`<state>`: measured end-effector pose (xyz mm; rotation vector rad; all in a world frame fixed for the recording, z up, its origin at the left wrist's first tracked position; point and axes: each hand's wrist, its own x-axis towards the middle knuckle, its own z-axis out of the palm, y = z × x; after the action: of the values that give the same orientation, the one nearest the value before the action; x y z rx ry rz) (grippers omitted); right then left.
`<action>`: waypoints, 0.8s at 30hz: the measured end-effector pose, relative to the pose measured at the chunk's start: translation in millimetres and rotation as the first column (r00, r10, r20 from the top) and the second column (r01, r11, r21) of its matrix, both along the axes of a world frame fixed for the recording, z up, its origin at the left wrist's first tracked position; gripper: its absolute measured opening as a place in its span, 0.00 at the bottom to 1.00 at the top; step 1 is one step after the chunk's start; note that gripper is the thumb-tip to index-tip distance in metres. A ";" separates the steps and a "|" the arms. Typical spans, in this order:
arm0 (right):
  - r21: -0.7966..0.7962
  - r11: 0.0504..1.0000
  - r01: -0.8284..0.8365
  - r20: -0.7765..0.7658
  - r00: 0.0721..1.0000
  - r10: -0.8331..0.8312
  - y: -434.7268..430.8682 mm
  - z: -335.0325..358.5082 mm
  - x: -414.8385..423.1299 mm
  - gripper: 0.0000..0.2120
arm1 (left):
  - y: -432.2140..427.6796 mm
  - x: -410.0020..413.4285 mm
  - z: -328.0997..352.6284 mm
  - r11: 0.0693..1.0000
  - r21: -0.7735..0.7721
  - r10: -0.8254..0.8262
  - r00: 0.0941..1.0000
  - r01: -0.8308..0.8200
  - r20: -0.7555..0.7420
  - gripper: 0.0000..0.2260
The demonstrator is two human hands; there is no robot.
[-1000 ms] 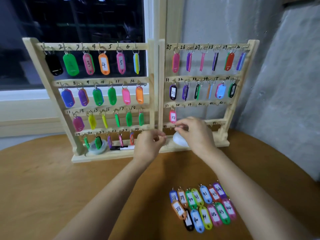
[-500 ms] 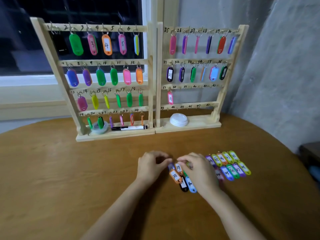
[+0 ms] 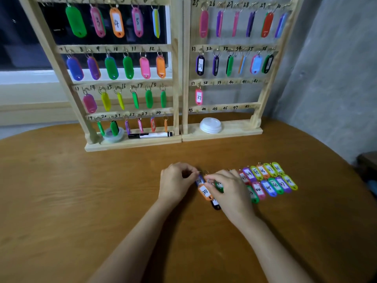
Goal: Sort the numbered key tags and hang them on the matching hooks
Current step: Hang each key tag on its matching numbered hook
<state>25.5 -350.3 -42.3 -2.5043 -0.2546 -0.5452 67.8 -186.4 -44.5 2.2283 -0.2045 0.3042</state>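
Two wooden hook racks stand at the back of the table, the left rack (image 3: 175, 78) numbered 1 to 24 and the right rack (image 3: 265, 88) numbered 25 to 48. Coloured tags hang up to pink tag 37 (image 3: 199, 97); the hooks from 38 on are bare. Several loose numbered tags (image 3: 269, 181) lie in two rows on the table. My left hand (image 3: 176, 183) pinches the ring end of a blue tag (image 3: 199, 180). My right hand (image 3: 229, 190) curls over the rows' left end, its fingertips on a tag beside orange tag 38 (image 3: 205, 192). A black tag (image 3: 215, 204) peeks out underneath.
A white lid (image 3: 210, 125) sits on the right rack's base. A black marker (image 3: 150, 135) and a clear tape roll (image 3: 113, 134) lie on the left rack's base. The round wooden table (image 3: 61, 201) meets a grey wall on the right and a dark window behind.
Both hands came down from the right rack's lower rows to the loose tags on the table. The view has tilted down and moved closer; my fingers now close on the leftmost tags.
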 end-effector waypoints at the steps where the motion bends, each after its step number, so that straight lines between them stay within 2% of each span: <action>1: -0.022 1.000 -0.005 -0.002 1.000 0.005 1.1 1.7 0.6 0.10 | -0.3 0.1 0.2 1.000 -0.007 -0.002 1.000 0.002 0.002 0.09; 5: -0.118 0.993 -0.016 -0.035 0.999 0.012 6.6 6.0 4.9 0.13 | 0.0 1.6 -0.5 0.999 -0.041 -0.003 1.000 0.003 0.007 0.05; 8: -0.127 0.992 -0.011 -0.024 1.000 0.008 9.7 5.8 5.5 0.09 | 0.9 1.9 -1.1 0.999 -0.037 0.007 1.000 -0.007 0.016 0.03; 11: -0.116 0.993 -0.003 -0.005 1.000 0.002 11.7 5.0 5.0 0.04 | 1.2 1.4 -1.0 1.000 -0.029 0.001 1.000 0.000 0.027 0.03; 15: -0.081 0.997 -0.002 -0.003 1.000 0.001 11.2 9.0 3.9 0.03 | 0.9 0.8 -0.3 1.000 -0.024 -0.010 1.000 0.010 0.016 0.03; 18: -0.022 1.000 0.007 0.030 1.000 -0.007 8.8 12.3 6.1 0.02 | 0.3 0.3 1.4 0.997 -0.075 0.014 1.000 -0.015 -0.010 0.06; 24: 0.057 0.998 0.023 -0.050 0.999 -0.020 4.8 27.2 18.7 0.04 | 1.9 1.7 13.2 0.988 -0.152 -0.013 0.995 -0.002 -0.100 0.06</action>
<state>44.3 -345.4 -15.0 -2.4635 -0.1911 -0.4913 69.5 -184.5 -31.3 2.0854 -0.1288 0.1974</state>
